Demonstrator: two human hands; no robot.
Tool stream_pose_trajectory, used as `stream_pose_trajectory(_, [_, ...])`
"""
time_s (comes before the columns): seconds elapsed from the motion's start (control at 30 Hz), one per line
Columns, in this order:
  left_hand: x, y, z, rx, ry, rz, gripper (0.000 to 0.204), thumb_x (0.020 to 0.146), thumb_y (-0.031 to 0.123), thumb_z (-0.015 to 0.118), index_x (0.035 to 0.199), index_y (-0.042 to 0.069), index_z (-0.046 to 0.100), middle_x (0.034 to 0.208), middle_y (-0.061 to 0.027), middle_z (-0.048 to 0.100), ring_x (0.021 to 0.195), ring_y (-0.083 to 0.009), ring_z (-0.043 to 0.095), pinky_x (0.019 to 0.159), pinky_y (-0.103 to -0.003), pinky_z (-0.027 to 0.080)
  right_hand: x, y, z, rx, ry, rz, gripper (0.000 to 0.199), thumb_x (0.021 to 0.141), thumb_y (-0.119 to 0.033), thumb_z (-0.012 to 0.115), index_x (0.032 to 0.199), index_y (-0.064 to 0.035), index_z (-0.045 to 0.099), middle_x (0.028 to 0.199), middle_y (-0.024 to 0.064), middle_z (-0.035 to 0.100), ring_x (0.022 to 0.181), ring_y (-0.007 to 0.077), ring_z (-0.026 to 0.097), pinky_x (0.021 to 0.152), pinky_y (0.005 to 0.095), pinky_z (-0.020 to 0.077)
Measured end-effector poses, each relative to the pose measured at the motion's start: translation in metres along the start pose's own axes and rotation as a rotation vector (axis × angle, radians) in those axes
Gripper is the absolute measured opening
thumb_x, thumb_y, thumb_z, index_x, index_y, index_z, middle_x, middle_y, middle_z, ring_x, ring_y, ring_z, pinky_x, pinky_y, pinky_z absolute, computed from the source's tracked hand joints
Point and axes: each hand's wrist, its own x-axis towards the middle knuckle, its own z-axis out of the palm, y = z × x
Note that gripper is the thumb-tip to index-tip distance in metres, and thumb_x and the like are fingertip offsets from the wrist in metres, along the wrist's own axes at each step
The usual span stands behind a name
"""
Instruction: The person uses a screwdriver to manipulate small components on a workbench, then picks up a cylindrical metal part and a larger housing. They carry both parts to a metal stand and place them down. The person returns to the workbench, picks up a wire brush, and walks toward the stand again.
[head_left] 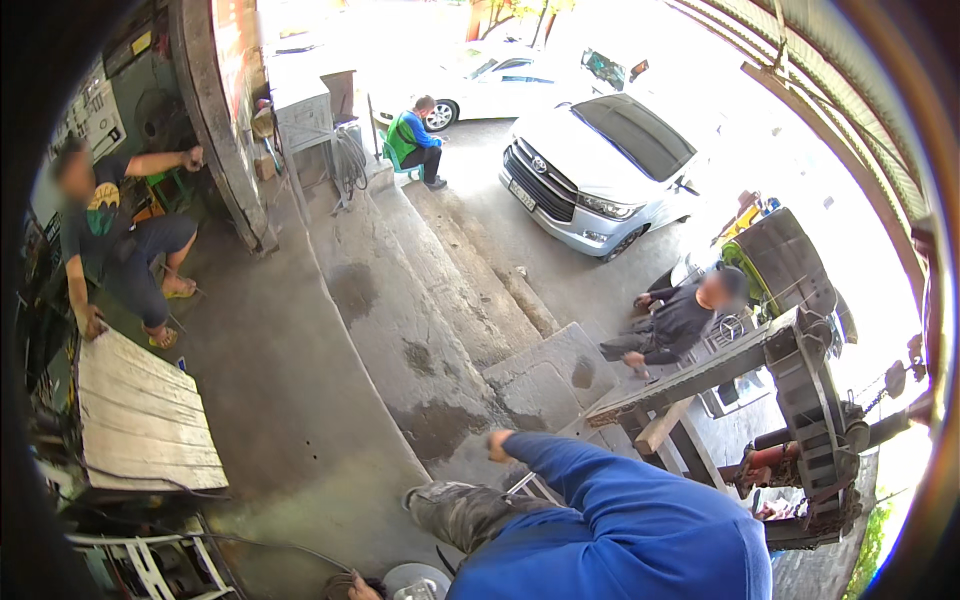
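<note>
White, round piece (402, 572) sits at the lower edge, partly cut off; its kind is unclear. Left hand (362, 588) is just beside it, mostly out of view; grip cannot be told. Right hand (497, 445), ending a blue sleeve (600, 475), reaches past the camouflage trouser leg (470, 510); nothing shows in it, finger closure unclear. Progress: no finished result is visible, so what is done and what is left cannot be judged. Outward: thin cable (285, 545), concrete steps (400, 290), white car (590, 180)

White car (575, 225) near concrete steps (425, 285).
</note>
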Motion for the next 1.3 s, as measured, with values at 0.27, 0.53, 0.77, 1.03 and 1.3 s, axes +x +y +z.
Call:
stream_pose_trajectory(0.27, [-0.010, 0.103, -0.117, 0.141, -0.480, 0.061, 0.051, 0.101, 0.040, 0.063, 0.117, -0.009, 0.070, 0.110, -0.0153, 0.074, 0.093, -0.0268, 0.063, 0.084, -0.042, 0.052, -0.056, -0.156, -0.202, 0.447, 0.429, -0.296, 0.043, 0.091, -0.040, 0.066, 0.112, -0.0039, 0.076, 0.110, 0.0264, 0.074, 0.106, 0.0430, 0.071, 0.093, 0.0476, 0.0576])
stream_pose_trajectory(0.53, [0.054, 0.215, -0.106, 0.084, -0.458, -0.274, 0.050, 0.102, 0.037, 0.061, 0.123, -0.007, 0.068, 0.123, -0.0207, 0.072, 0.104, -0.0311, 0.067, 0.092, -0.042, 0.053, -0.015, -0.047, -0.096, 0.196, -0.014, 0.115, 0.042, 0.087, -0.038, 0.061, 0.095, -0.0005, 0.079, 0.098, 0.0237, 0.077, 0.094, 0.0347, 0.075, 0.084, 0.0457, 0.0591])
stream_pose_trajectory(0.77, [0.150, 0.249, -0.124, -0.191, -0.936, 0.263, 0.060, 0.106, 0.042, 0.051, 0.142, -0.006, 0.054, 0.143, -0.0196, 0.062, 0.129, -0.0305, 0.060, 0.113, -0.041, 0.046, 0.000, -0.020, -0.029, 0.169, 0.085, 0.145, 0.036, 0.091, -0.042, 0.060, 0.091, -0.0122, 0.080, 0.078, 0.0107, 0.075, 0.076, 0.0270, 0.074, 0.072, 0.0419, 0.0582])
stream_pose_trajectory(1.03, [0.333, 0.268, -0.164, 0.485, -0.757, 0.200, 0.059, 0.096, 0.046, 0.063, 0.138, 0.004, 0.064, 0.131, -0.0296, 0.066, 0.118, -0.0452, 0.064, 0.104, -0.047, 0.049, 0.113, -0.205, -0.262, 0.650, 0.103, 0.219, 0.026, 0.099, -0.023, 0.066, 0.113, -0.0021, 0.075, 0.096, 0.0104, 0.077, 0.081, 0.0239, 0.073, 0.072, 0.0390, 0.0594])
stream_pose_trajectory(1.3, [0.457, 0.443, -0.255, 0.791, -0.339, 0.456, 0.060, 0.104, 0.050, 0.050, 0.124, -0.003, 0.069, 0.128, -0.0319, 0.066, 0.114, -0.0448, 0.066, 0.104, -0.049, 0.050, 0.229, -0.356, -0.522, 0.481, 0.306, -0.153, 0.037, 0.094, -0.026, 0.072, 0.116, 0.0033, 0.073, 0.099, 0.0143, 0.078, 0.092, 0.0240, 0.074, 0.084, 0.0374, 0.0577])
